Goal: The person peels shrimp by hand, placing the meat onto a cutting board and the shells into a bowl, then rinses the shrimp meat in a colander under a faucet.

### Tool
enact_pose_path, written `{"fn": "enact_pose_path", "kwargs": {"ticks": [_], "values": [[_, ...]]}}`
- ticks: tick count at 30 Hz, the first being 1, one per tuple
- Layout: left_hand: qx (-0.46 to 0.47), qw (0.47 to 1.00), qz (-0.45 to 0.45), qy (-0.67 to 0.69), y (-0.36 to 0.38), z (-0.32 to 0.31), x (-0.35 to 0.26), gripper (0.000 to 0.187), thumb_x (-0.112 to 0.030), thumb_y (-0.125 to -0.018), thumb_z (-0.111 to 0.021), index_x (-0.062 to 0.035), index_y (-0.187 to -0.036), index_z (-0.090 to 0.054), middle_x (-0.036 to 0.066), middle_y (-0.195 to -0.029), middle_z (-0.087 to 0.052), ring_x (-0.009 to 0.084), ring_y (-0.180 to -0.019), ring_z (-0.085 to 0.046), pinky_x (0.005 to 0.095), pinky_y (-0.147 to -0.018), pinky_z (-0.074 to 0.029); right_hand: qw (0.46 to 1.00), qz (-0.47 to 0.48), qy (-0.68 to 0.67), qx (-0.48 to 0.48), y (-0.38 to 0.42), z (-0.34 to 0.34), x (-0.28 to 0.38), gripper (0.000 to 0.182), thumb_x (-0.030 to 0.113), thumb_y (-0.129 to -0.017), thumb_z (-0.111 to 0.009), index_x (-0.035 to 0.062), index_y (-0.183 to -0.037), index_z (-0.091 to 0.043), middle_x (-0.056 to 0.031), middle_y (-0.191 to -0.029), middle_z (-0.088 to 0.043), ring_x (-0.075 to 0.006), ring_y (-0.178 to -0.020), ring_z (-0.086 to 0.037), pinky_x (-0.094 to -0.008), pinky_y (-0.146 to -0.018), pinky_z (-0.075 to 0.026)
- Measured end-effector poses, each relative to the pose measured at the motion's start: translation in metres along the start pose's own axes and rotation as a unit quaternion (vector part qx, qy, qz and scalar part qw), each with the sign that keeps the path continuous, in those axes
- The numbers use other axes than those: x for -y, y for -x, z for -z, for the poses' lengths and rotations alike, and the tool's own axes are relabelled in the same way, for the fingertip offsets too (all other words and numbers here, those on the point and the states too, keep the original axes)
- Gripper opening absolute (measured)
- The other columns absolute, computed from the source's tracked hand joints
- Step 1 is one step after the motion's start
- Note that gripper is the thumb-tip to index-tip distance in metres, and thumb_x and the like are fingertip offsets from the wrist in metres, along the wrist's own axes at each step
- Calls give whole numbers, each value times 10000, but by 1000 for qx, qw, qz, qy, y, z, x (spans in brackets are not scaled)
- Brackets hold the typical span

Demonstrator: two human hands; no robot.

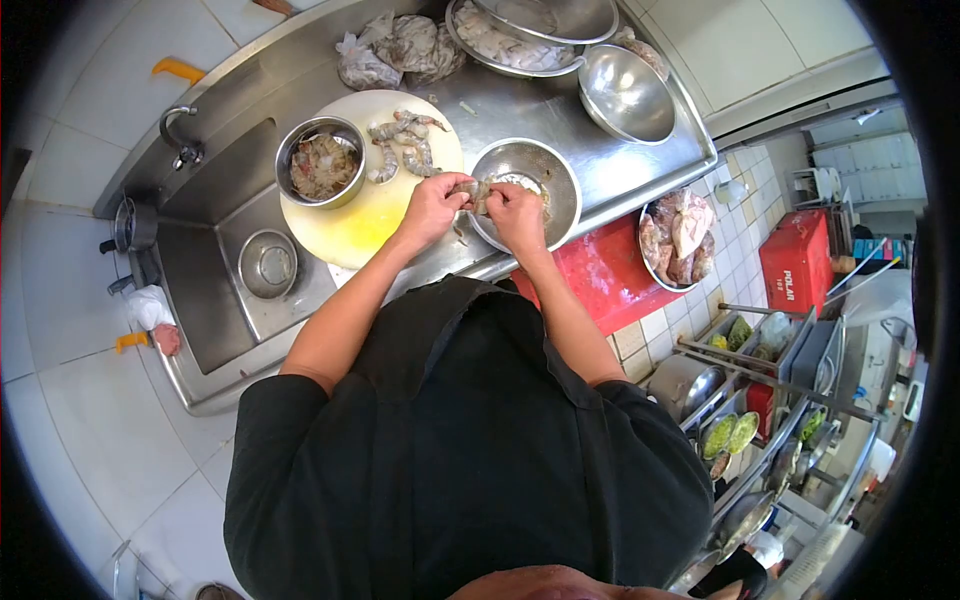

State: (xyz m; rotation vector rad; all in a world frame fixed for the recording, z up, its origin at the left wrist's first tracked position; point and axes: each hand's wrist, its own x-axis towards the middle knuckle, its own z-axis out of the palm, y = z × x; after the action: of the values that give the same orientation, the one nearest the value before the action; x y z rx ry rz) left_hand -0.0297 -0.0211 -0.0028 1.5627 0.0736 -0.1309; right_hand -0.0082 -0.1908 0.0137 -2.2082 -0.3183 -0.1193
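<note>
A grey raw shrimp (pixel 479 196) is pinched between the fingers of my left hand (pixel 432 208) and my right hand (pixel 517 217). Both hands meet over the near left rim of a perforated steel colander (pixel 564 178), which has some pale scraps inside. Left of it lies a round, yellow-stained cutting board (pixel 375 228). Several unpeeled shrimp (pixel 415 155) are heaped on the board's far right part. Beside them stands a steel bowl (pixel 290 190) filled with pale brownish shrimp pieces.
A sink (pixel 205 290) with a small steel bowl (pixel 268 264) is at left. Plastic bags (pixel 405 50) and steel bowls (pixel 627 95) stand along the back. At right, a bowl of reddish seafood (pixel 677 235) rests on a red lid (pixel 600 275), near loaded shelves (pixel 750 370).
</note>
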Motion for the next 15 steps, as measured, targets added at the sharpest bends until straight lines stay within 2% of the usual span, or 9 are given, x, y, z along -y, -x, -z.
{"fn": "enact_pose_path", "kwargs": {"ticks": [2,4,6,9,12,15], "values": [[43,998,24,45,2,6,-6,255,18,-945,-540,45,-1185,-621,66,-1040,-692,115,-880,-659,245,-793,-526,989,-79,-119,39,2,-2,-14,210,69,-851,-625,-89,-970,-695,-199,-769,-705,-250,-718,-724,-350,-643,-571],[59,998,23,31,0,13,3,260,7,-948,-540,43,-1193,-619,59,-1043,-689,111,-893,-645,249,-812,-517,955,-155,-243,73,3,-3,-14,189,40,-871,-601,-105,-970,-670,-181,-767,-698,-235,-716,-723,-336,-637,-587],[67,997,12,33,-2,13,8,260,0,-948,-540,42,-1192,-620,51,-1041,-685,105,-900,-630,251,-826,-506,897,-226,-367,97,5,-1,-13,161,18,-891,-579,-114,-963,-636,-163,-777,-681,-230,-721,-722,-327,-644,-608],[47,997,-26,48,-1,9,11,245,-1,-937,-550,27,-1165,-636,37,-1007,-680,93,-889,-603,247,-823,-488,800,-336,-478,140,5,1,-20,100,-4,-892,-584,-88,-946,-587,-154,-803,-653,-250,-680,-706,-360,-665,-632],[-4,997,-76,32,0,-5,10,231,5,-919,-568,2,-1131,-658,28,-945,-674,82,-859,-582,244,-794,-476,734,-397,-524,169,1,0,-30,57,-17,-882,-598,-58,-906,-566,-138,-786,-634,-232,-641,-686,-385,-675,-635],[-53,992,-113,-16,3,-13,5,227,-3,-921,-564,1,-1127,-658,30,-915,-662,85,-833,-576,241,-764,-470,717,-382,-547,202,-6,-6,-50,33,-37,-870,-584,-66,-885,-579,-141,-772,-633,-223,-596,-662,-357,-650,-622]]}}
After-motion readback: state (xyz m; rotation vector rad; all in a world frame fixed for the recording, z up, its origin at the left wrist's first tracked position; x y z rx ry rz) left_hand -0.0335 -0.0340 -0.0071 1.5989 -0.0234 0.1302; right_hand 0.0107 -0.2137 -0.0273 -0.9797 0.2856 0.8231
